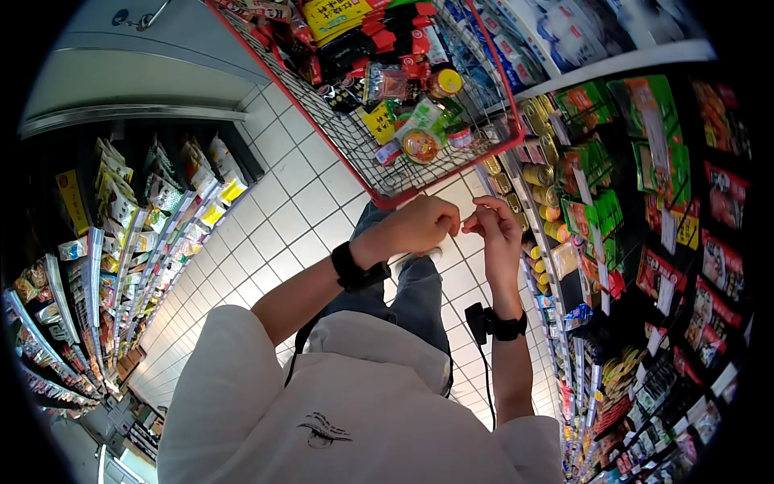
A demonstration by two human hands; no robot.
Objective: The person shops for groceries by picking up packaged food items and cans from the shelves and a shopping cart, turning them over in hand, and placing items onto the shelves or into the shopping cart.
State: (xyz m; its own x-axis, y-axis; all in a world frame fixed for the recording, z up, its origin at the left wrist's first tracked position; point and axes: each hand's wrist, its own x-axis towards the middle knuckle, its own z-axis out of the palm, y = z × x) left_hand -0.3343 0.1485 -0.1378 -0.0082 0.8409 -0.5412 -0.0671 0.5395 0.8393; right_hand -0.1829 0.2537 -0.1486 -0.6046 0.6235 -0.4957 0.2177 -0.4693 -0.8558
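Note:
My left hand (pixel 418 223) is closed, its fingers curled in beside my right hand, with a small gap between them. The fingertips of my right hand (pixel 493 228) are bent together in a pinch. Whatever either hand holds, if anything, is too small or hidden to tell. Just beyond both hands is the red-rimmed wire shopping cart (pixel 516 133). In it lie a yellow-lidded jar (pixel 448 82), a round tub (pixel 421 146), a yellow packet (pixel 378 123) and several red and black packets. Each wrist wears a black band; a cable hangs from the right one.
Shelves of bagged goods (pixel 121 202) run along the left. On the right, close to my right hand, shelves hold cans (pixel 538 173) and green packets (pixel 591 211). White floor tiles (pixel 294 234) stretch between them. White packs (pixel 576 32) fill a shelf at the top right.

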